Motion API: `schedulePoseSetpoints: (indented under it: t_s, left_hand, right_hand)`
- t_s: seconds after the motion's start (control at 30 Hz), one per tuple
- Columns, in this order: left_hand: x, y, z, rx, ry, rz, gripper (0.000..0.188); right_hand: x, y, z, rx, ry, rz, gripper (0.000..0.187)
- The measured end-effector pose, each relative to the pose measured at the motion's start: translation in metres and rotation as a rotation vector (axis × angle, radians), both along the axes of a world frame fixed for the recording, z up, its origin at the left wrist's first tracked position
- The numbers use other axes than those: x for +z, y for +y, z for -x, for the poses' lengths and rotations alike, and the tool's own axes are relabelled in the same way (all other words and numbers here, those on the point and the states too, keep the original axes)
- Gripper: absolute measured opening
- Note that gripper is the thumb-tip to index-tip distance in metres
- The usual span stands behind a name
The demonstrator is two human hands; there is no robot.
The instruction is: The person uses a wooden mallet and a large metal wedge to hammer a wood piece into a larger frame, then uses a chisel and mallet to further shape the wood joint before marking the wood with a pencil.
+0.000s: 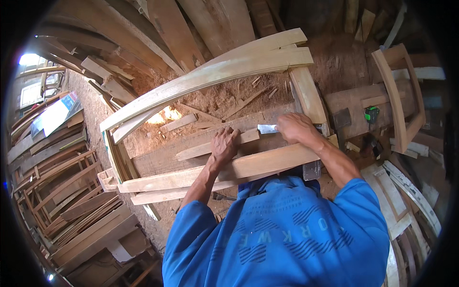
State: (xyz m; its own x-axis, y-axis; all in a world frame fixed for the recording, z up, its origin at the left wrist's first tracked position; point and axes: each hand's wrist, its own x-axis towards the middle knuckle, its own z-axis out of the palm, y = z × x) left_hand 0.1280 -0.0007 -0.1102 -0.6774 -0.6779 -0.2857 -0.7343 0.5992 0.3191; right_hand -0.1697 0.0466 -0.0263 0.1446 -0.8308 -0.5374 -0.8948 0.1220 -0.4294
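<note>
Two hands work at the wooden frame: left hand flat on a slat, right hand closed round a chisel, shavings lying beyond, cutting apparently unfinished.

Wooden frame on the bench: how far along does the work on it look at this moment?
Done: the arched wooden frame looks assembled, curved top rail and side stile joined, shavings below. In hand: the left hand presses a thin wooden strip flat while the right hand holds a metal blade against it. Left: the strip lies loose, not yet fitted; how much trimming remains cannot be told.
</note>
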Motion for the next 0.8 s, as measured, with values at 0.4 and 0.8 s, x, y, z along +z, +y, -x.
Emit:
schedulePoseSetpoints:
  t_s: [0.4,0.8]
  left_hand:
    - [-0.002,0.002,-0.003,-0.006,-0.025,-0.033,0.039]
    - [0.001,-0.001,0.000,-0.011,-0.050,-0.047,0.042]
  right_hand:
    - [-0.002,0.011,0.018,-0.061,-0.209,0.095,0.036]
    - [0.001,0.001,-0.009,-0.094,0.050,-0.086,0.019]
